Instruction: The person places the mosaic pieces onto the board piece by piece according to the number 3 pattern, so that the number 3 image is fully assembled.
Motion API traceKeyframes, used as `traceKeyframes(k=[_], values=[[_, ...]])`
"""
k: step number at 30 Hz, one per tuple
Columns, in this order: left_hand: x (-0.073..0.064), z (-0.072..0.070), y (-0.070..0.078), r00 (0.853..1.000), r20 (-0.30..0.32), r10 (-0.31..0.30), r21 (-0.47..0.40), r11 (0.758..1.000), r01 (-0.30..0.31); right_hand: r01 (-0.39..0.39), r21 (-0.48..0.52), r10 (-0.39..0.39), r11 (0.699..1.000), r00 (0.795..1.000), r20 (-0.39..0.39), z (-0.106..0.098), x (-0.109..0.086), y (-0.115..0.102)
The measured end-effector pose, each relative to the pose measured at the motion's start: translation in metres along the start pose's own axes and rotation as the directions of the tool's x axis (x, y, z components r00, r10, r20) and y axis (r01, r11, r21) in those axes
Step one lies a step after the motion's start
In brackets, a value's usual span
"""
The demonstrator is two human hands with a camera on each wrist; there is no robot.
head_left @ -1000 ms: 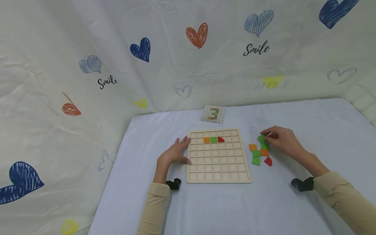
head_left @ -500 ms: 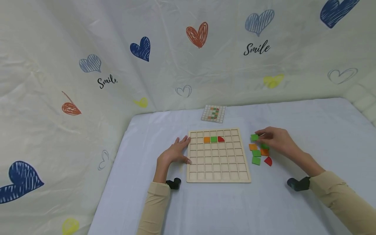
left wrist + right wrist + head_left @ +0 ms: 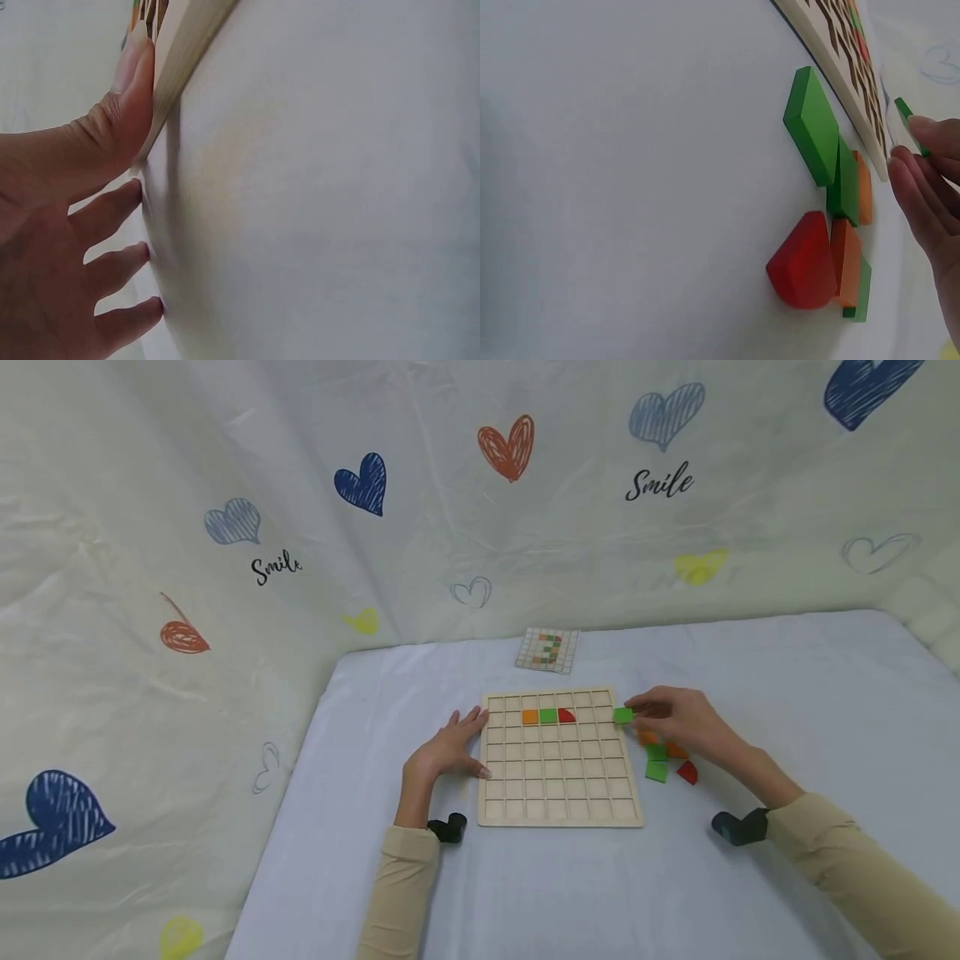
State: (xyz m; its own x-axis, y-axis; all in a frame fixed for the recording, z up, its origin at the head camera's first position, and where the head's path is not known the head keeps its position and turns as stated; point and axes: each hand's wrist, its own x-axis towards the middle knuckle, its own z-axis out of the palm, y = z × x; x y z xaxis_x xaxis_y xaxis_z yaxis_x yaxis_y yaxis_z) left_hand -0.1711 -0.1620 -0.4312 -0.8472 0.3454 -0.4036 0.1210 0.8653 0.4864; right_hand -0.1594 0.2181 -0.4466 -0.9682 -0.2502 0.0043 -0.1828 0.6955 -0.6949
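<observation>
A wooden grid board [image 3: 555, 768] lies on the table, with an orange square tile [image 3: 530, 717], a green square tile [image 3: 548, 716] and a red quarter-circle tile [image 3: 566, 716] in one upper row. My left hand [image 3: 447, 747] rests at the board's left edge, fingers spread, thumb on the rim in the left wrist view. Between thumb and fingers my right hand [image 3: 678, 718] pinches another green square tile [image 3: 623, 716], which overlaps the board's upper right edge in the head view. Below that hand lie loose tiles, among them a green square [image 3: 811, 127] and a red quarter circle [image 3: 804, 262].
A small pattern card [image 3: 548, 650] printed with a coloured grid lies behind the board. White cloth [image 3: 570, 893] covers the table, and a curtain with printed hearts [image 3: 507, 447] hangs behind it. Dark wrist cameras [image 3: 738, 828] sit at both sleeves.
My right hand has lifted the green square tile from the loose group and carried it left to the board's edge. The left hand has kept its place.
</observation>
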Motion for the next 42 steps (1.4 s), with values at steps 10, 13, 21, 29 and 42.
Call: traceKeyframes(k=[10,13,21,29,42], values=[[0.000,0.001,-0.001,1.000,-0.011,-0.003,-0.012,1.000,0.003,-0.003,0.016,0.002,1.000,0.999,0.054,0.012,0.009,-0.014],[0.001,0.001,-0.002,1.000,-0.014,-0.003,-0.006,1.000,0.003,0.014,0.013,-0.015,1.000,0.998,0.062,0.016,0.012,-0.020],[0.001,0.000,-0.002,1.000,-0.008,-0.019,0.012,1.000,0.019,0.093,0.025,-0.095,0.995,0.990,0.103,0.029,0.025,-0.030],[0.003,-0.001,-0.002,1.000,-0.010,-0.002,0.001,1.000,0.002,0.147,-0.014,-0.144,0.989,0.982,0.119,0.041,0.033,-0.034],[0.003,-0.001,-0.002,1.000,-0.008,0.001,-0.005,1.000,-0.001,0.175,-0.049,-0.168,0.983,0.978,0.120,0.051,0.040,-0.037]])
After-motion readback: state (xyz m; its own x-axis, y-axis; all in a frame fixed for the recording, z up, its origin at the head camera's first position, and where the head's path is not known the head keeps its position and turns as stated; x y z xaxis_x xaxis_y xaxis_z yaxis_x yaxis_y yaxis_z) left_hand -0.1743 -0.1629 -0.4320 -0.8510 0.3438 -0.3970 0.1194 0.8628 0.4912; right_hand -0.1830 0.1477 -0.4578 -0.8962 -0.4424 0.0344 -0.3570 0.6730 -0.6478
